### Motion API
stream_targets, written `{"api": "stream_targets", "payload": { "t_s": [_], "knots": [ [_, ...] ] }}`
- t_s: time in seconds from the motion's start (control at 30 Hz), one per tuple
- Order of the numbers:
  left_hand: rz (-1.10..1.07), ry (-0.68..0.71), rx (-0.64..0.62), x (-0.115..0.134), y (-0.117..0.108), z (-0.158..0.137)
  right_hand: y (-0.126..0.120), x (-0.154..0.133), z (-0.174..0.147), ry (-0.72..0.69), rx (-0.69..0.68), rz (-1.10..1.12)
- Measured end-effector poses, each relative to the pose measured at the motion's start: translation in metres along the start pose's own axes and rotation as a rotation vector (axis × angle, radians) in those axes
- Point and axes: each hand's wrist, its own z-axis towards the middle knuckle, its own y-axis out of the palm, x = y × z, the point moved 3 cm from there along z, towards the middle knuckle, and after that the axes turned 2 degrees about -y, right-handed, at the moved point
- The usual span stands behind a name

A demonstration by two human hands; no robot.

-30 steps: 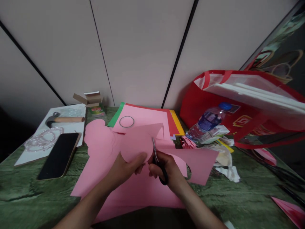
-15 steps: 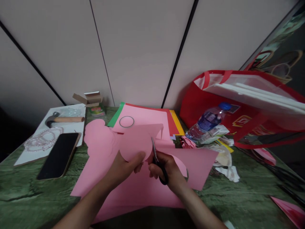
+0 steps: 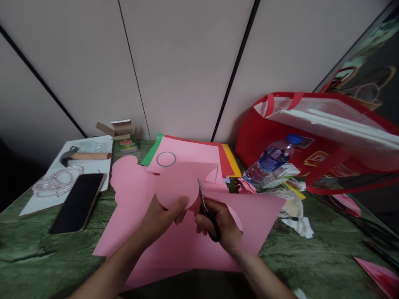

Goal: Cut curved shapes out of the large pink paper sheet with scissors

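Observation:
My left hand point(image 3: 166, 214) pinches the lower edge of a pink paper piece point(image 3: 177, 189) with a rounded outline, thumb on top. In my right hand point(image 3: 220, 222) is a pair of black-handled scissors point(image 3: 213, 228), fingers through the loops. Their blades point up and away, at the right edge of the rounded paper; how far apart the blades are I cannot tell. Beneath both hands lies a large pink sheet point(image 3: 181, 253). Rounded pink cutouts point(image 3: 129, 180) are piled to the left of my left hand.
A phone point(image 3: 77, 203), a hammer point(image 3: 89, 155) and bead strands point(image 3: 57, 182) lie at left. Behind are a small box point(image 3: 126, 139), coloured sheets point(image 3: 191, 149) and a ring point(image 3: 166, 159). On the right stand a bottle point(image 3: 271, 160) and a red bag point(image 3: 255, 124), near crumpled scraps point(image 3: 301, 226).
The pink sheet under my right hand has shifted slightly, and the gap showing beside my right wrist is smaller. Both hands keep almost the same place and grip.

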Motion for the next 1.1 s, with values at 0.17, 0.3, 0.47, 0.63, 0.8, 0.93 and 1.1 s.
{"api": "stream_targets", "payload": {
  "t_s": [0.17, 0.3, 0.47, 0.63, 0.8, 0.93, 1.1],
  "knots": [
    [-0.025, 0.014, 0.027, 0.001, -0.001, 0.001, 0.001, 0.003, 0.002, 0.020, 0.014, -0.005],
    [-0.044, 0.026, 0.043, 0.001, -0.001, 0.001, 0.001, 0.001, 0.001, 0.011, 0.017, -0.005],
    [-0.118, -0.004, -0.046, 0.003, 0.005, -0.001, 0.002, 0.000, -0.001, -0.009, -0.012, 0.027],
    [-0.243, -0.041, -0.017, 0.002, 0.007, 0.002, 0.008, 0.006, 0.000, -0.002, -0.067, 0.125],
    [-0.221, 0.017, 0.250, 0.006, -0.022, 0.012, 0.016, 0.005, -0.010, 0.181, -0.233, 0.035],
    [-0.195, 0.085, 0.378, 0.015, -0.046, 0.016, 0.017, -0.016, -0.028, 0.092, -0.594, -0.124],
    [-0.193, 0.116, 0.357, 0.020, -0.048, 0.015, -0.011, -0.031, -0.045, -0.033, -0.625, 0.278]
  ]
}}
